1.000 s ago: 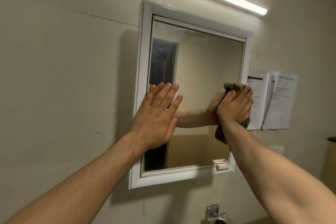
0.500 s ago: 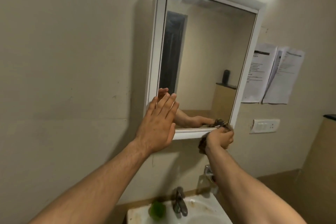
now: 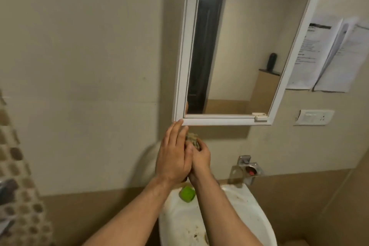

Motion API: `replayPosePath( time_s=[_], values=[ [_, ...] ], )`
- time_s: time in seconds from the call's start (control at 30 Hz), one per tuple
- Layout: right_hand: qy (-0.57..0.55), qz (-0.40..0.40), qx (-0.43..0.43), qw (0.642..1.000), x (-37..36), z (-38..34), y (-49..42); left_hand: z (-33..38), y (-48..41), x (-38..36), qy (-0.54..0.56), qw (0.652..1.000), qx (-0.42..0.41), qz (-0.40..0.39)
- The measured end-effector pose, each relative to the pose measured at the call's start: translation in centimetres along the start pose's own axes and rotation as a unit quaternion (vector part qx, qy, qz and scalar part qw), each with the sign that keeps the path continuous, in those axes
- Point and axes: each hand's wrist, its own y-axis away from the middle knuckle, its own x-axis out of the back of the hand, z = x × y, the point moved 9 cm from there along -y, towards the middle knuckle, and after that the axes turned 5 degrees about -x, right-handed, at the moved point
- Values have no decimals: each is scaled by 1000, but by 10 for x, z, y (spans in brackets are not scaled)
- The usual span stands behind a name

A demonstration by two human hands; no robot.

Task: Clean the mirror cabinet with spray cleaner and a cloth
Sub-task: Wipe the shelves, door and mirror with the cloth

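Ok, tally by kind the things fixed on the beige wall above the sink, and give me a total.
Mirror cabinet: 1
Paper sheets: 2
Switch plate: 1
Tap: 1
Total: 5

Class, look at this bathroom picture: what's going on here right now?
A person stands before the mirror cabinet, both hands together just below its lower left corner. The right hand grips a brownish cloth; the left hand lies flat-fingered against it, fingertips by the cabinet's bottom edge. Neither is wiping the glass. Beneath them sits a white sink with a green object on its rim.
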Motion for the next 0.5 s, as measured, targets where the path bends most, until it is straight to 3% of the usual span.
replayPosePath(
  time_s=[0.07, 0.13, 0.17, 0.27, 0.33, 0.4, 0.5],
  values=[
    [-89, 0, -58, 994, 18, 38, 6, -17, 36, -5, 66, 993, 97, 31],
    [-180, -23, -148, 972, 28, 85, 25, -45, 87, -16, 145, 954, 254, 65],
    [-211, -31, -191, 958, 34, 106, 38, -61, 119, -25, 192, 915, 349, 70],
    [-258, -51, -254, 931, 51, 143, 70, -79, 198, -61, 343, 745, 572, 12],
    [-252, -53, -280, 925, 62, 159, 85, -71, 233, -81, 404, 672, 617, -72],
    [-228, -50, -293, 927, 72, 171, 94, -54, 254, -87, 460, 622, 618, -141],
    [-194, -64, -312, 928, 83, 183, 102, -43, 271, -87, 475, 608, 596, -221]
  ],
)
